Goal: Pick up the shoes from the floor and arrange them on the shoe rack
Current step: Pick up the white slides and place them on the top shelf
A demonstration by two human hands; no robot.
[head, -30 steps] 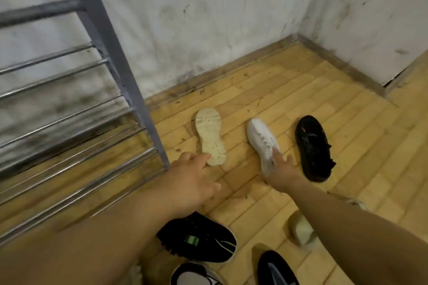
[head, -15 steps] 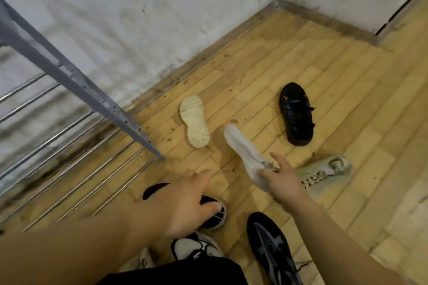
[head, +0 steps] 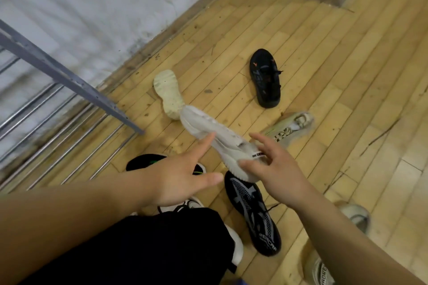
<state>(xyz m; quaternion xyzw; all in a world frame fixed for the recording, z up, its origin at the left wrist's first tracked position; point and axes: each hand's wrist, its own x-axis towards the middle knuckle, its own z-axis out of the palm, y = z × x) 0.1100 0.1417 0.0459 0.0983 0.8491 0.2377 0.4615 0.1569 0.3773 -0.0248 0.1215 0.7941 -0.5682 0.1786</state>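
Note:
My right hand (head: 275, 169) grips a white sneaker (head: 217, 139) by its heel and holds it above the floor, toe pointing up-left. My left hand (head: 178, 176) is spread open just left of it, with the forefinger touching the sneaker's side. Its mate, a white shoe (head: 169, 93), lies sole-up on the wooden floor beyond. The grey metal shoe rack (head: 62, 76) stands at the left, its rails bare.
A black shoe (head: 265, 78) lies farther right and a pale grey sneaker (head: 289, 127) on its side. Below my hands are a black patterned shoe (head: 254, 215), a black shoe with green (head: 148, 164) and more pale shoes (head: 319, 268). White walls meet at the corner.
The white sneaker has been lifted off the floor by my right hand and carried toward me. My left hand has moved right and now touches it. The view has tilted down.

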